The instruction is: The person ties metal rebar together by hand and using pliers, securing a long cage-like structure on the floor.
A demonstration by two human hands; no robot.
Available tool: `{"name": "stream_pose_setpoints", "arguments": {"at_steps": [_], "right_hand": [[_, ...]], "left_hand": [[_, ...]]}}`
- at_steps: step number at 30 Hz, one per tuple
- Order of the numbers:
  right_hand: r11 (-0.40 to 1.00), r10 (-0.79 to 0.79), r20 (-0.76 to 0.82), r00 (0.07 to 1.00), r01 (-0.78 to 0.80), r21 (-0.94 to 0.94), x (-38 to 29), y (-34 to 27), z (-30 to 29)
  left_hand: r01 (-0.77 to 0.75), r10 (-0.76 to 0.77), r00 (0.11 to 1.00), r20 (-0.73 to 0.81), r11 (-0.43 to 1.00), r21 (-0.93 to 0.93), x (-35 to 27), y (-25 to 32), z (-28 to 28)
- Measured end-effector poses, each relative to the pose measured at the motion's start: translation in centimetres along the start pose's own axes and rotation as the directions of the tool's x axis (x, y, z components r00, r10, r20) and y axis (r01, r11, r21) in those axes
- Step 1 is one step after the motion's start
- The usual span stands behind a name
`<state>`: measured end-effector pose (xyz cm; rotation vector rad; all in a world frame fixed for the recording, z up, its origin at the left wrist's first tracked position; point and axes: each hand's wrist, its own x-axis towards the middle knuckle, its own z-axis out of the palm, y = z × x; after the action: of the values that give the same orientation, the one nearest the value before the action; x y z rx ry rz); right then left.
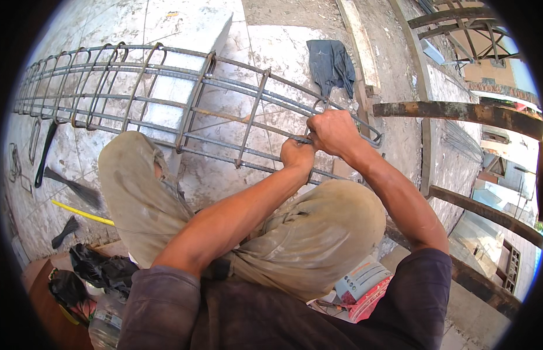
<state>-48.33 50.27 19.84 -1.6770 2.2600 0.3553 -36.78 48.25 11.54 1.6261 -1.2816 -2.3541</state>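
Observation:
A long rebar cage (253, 119) of ribbed bars and square stirrups lies across in front of my crossed legs, running from far left to its hooked bar end at right. Both my hands are close together near that right end, at the last stirrup (317, 105). The fingers of my left hand (297, 155) are curled at the stirrup's side, thumb along a bar. Just above and to the right, my right hand (335, 131) is closed in a fist against the same stirrup. The fingers hide the exact grip and anything small inside it.
Bundles of tie wire (76, 188), a yellow tube (83, 213) and a black tool (46, 155) lie at left. Black plastic bags (100, 267) and a bucket (363, 286) sit beside me. A dark cloth (330, 63) lies beyond the cage; wooden beams (455, 116) cross the right.

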Motion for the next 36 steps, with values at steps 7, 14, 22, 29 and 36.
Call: {"name": "stream_pose_setpoints", "arguments": {"at_steps": [7,14,22,29,36], "right_hand": [[0.992,-0.001,0.08,0.997,0.011,-0.129,-0.1,-1.1,-1.0],[0.933,0.272,-0.015,0.962,-0.26,0.25,-5.0,0.3,-0.1],[0.708,0.584,-0.304,0.752,-0.29,0.644,-9.5,-3.4,5.5],[0.322,0.75,-0.045,0.66,-0.305,0.896,-8.4,-2.3,7.6],[0.175,0.806,0.017,0.591,-0.266,0.948,-7.6,-2.5,8.5]], "left_hand": [[-0.027,0.026,1.0,0.013,0.997,0.075,-0.5,0.9,-0.1],[-0.037,0.035,0.998,0.048,0.999,0.034,0.3,-0.2,-0.4],[-0.017,0.008,0.986,0.166,0.998,0.055,2.4,-1.5,-0.7],[-0.046,0.029,0.992,0.124,0.99,0.132,1.5,-0.7,-0.6],[0.013,-0.027,0.977,0.211,0.998,0.065,0.3,0.6,-1.3]]}}
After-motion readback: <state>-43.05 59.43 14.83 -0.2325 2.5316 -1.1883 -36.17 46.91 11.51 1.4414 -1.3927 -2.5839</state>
